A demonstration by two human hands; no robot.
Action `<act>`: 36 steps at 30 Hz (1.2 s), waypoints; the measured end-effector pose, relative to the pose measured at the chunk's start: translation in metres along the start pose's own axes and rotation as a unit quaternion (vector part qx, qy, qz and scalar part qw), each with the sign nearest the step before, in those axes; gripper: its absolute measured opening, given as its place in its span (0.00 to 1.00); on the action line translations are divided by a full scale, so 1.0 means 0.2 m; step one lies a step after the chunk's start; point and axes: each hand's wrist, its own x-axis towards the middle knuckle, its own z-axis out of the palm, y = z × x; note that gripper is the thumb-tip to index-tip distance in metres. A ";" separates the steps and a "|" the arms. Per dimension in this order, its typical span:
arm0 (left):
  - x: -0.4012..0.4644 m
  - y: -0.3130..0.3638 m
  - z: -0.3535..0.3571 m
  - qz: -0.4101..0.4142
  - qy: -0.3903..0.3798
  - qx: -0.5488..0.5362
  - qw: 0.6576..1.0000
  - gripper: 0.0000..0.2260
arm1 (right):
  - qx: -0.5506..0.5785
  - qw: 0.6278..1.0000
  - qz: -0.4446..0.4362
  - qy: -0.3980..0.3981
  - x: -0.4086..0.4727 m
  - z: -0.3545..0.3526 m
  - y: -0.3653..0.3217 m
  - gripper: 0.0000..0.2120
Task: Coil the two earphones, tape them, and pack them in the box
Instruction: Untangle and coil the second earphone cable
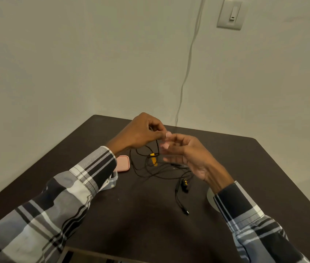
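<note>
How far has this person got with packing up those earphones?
Barely begun. Nothing looks coiled or taped: black cables sprawl loose over the table. In hand: the left hand pinches one cable, with the right hand open beside it. Left: coiling, taping and filling the clear box, its pink lid off.

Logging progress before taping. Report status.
Left hand pinches thin black earphone cable; right hand open beside it. Cables lie uncoiled on dark table. Clear plastic box half hidden behind left sleeve.

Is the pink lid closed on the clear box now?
No, the pink lid lies flat on the table beside the clear box, not on it.
</note>
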 end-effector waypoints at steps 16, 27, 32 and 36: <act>-0.04 -0.05 0.00 -0.065 -0.089 -0.010 0.994 0.13 | 0.002 0.986 -0.082 0.146 0.01 0.02 -0.04 0.05; -0.10 -0.06 0.03 -0.187 -0.234 -0.196 0.934 0.27 | 0.041 0.975 -0.124 0.179 -0.02 0.00 -0.09 0.06; -0.11 -0.09 0.02 -0.148 -0.236 -0.197 0.940 0.19 | 0.059 0.972 -0.129 0.186 -0.04 0.01 -0.11 0.05; -0.11 -0.12 0.01 -0.120 -0.213 -0.170 0.955 0.12 | 0.070 0.973 -0.124 0.180 -0.04 0.00 -0.13 0.09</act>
